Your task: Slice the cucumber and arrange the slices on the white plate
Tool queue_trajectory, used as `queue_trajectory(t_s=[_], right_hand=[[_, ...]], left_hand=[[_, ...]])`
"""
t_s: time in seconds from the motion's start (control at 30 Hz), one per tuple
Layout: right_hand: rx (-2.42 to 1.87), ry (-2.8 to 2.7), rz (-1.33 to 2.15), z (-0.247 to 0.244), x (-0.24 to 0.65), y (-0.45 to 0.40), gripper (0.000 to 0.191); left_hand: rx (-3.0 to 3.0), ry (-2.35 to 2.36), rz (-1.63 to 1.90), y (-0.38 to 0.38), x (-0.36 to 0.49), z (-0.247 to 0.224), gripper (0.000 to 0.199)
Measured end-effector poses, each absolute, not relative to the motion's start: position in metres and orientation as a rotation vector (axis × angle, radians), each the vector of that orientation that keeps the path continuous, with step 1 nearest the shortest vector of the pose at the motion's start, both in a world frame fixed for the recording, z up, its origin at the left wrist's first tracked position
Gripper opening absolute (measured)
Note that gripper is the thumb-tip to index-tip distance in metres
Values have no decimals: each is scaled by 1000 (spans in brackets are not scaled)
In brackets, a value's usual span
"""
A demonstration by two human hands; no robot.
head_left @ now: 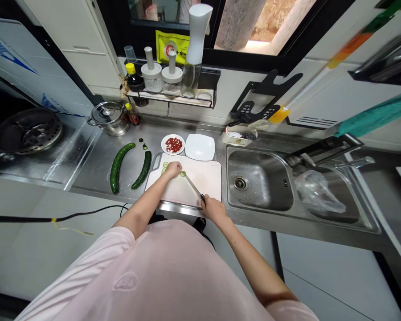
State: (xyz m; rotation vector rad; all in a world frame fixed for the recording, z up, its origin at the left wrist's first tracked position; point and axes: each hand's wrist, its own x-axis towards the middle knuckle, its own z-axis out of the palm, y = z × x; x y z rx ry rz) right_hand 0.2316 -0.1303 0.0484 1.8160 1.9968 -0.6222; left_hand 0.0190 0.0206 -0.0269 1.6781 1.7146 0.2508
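Observation:
My right hand (214,208) grips the black handle of a knife (194,186), whose blade points up and left over the white cutting board (207,178). At the blade's tip is a round cucumber slice (183,174), close to the fingertips of my left hand (173,169). My left hand is closed over the board, its fingers curled together; whatever they hold is hidden. Several thin cucumber slices (165,165) lie on the board just left of that hand. A cut cucumber (142,171) and a longer whole cucumber (119,167) rest on the steel counter to the left.
Behind the board stand a plate of chopped red pieces (173,145) and a white square dish (200,147). Cucumber ends (145,146) lie nearby. A steel pot (110,117) is back left, a wok (26,130) farther left. The sink (260,178) adjoins at right; a seasoning rack (173,96) hangs above.

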Motion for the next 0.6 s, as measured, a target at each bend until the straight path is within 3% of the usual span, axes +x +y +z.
queue_trajectory(t_s=[0.6], right_hand=[[1813,1974,-628,48,235,-136,31]], left_hand=[[1701,1717,219,23,19,-26,16]])
